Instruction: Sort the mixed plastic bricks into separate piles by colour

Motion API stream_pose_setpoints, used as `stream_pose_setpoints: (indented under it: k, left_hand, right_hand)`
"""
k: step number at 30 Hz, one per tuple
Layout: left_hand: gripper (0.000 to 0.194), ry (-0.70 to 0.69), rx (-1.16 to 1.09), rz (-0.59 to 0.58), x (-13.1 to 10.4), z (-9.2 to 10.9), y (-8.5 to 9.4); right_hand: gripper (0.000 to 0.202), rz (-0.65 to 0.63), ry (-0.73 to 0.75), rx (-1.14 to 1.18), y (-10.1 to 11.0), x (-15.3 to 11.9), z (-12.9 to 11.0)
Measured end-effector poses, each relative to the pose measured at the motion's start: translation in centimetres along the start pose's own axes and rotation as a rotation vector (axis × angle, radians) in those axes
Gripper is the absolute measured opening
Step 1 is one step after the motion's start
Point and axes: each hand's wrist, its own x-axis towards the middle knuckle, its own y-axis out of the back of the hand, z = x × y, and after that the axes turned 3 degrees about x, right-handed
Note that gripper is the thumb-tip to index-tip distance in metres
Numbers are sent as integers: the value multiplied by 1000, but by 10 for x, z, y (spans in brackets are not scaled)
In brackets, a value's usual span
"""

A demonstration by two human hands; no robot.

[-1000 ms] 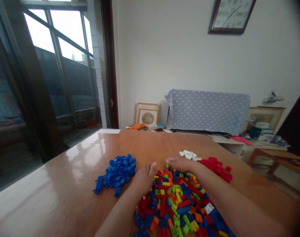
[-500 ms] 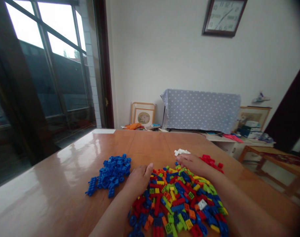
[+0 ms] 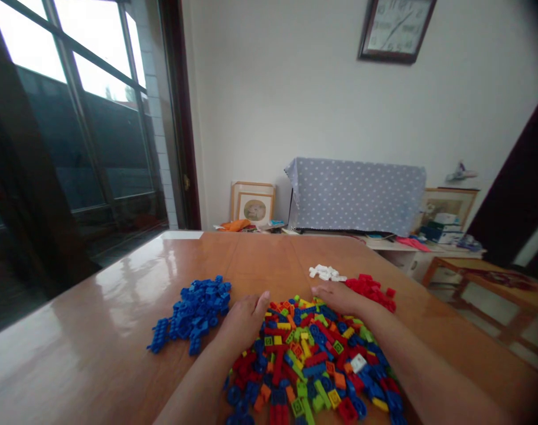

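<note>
A heap of mixed toy building bricks (image 3: 310, 363) in red, blue, green, yellow and orange lies between my forearms. My left hand (image 3: 244, 316) rests at the heap's left edge, thumb raised and apart, its other fingers partly hidden. On its other side is a pile of blue bricks (image 3: 200, 313). My right hand (image 3: 337, 296) reaches over the heap's far right edge, fingers stretched to the left and touching the bricks there. I see nothing held in either hand. Just beyond it lie a small group of white bricks (image 3: 326, 273) and a pile of red bricks (image 3: 371, 289).
All the bricks lie on a glossy wooden table (image 3: 131, 330). A white sheet (image 3: 182, 235) is at its far left corner. Behind stand a cloth-covered object (image 3: 357, 195) and framed pictures (image 3: 253, 203). A wooden stool (image 3: 494, 283) is to the right.
My right hand has drawn back slightly from the white bricks, leaving more of the white and red bricks uncovered. My left hand stays beside the heap. The whole view has shifted slightly.
</note>
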Motion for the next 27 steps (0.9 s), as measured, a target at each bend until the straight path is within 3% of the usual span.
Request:
stream_pose_setpoints:
  k: [15,22,27]
  left_hand:
    - [47,-53,-80,-9,-3,9,3]
    - [48,7,-114,-22,-4,18,9]
    - [50,48,-114,-21,-3,17,9]
  right_hand:
    - [37,49,-14,220,38,-79,-16]
    - [33,141,-201,588,46,-95,17]
    - [20,118,-303,516,50,-108,51]
